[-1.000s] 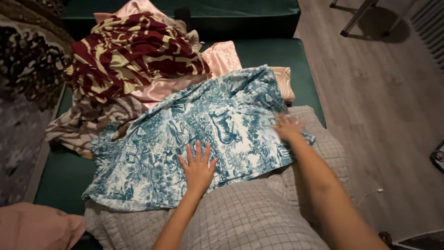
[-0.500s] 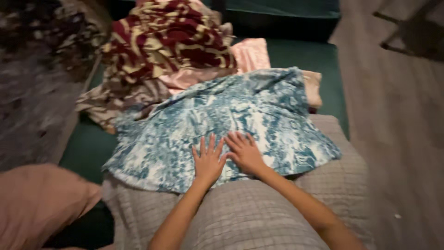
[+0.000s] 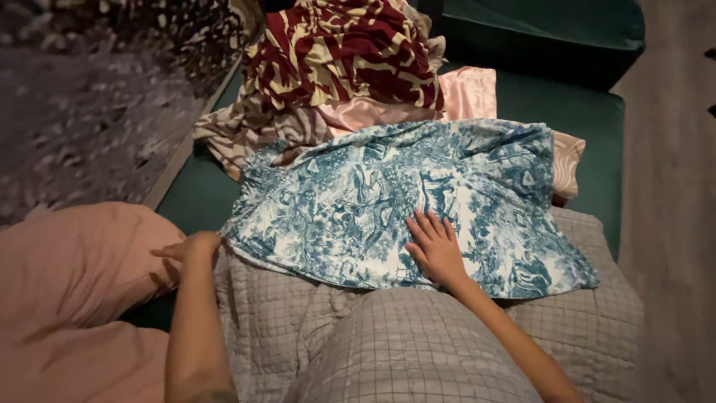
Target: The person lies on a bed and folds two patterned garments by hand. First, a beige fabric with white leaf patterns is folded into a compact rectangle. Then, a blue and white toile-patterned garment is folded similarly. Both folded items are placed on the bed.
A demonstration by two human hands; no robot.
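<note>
Blue-and-white printed cloth (image 3: pixel 388 201) spread mid-frame over grey checked quilt (image 3: pixel 582 313). Right hand (image 3: pixel 436 250) flat on it, fingers open. Left hand (image 3: pixel 195 245) at cloth's lower-left corner; grip unclear.

We look down on a dark green sofa (image 3: pixel 589 119) whose seat cushion runs up the frame to a matching back cushion (image 3: pixel 544 30). To its right lies a grey wood-plank floor (image 3: pixel 671 186). At upper left a dark patterned rug (image 3: pixel 82 104) spreads out. The light is dim and warm.
</note>
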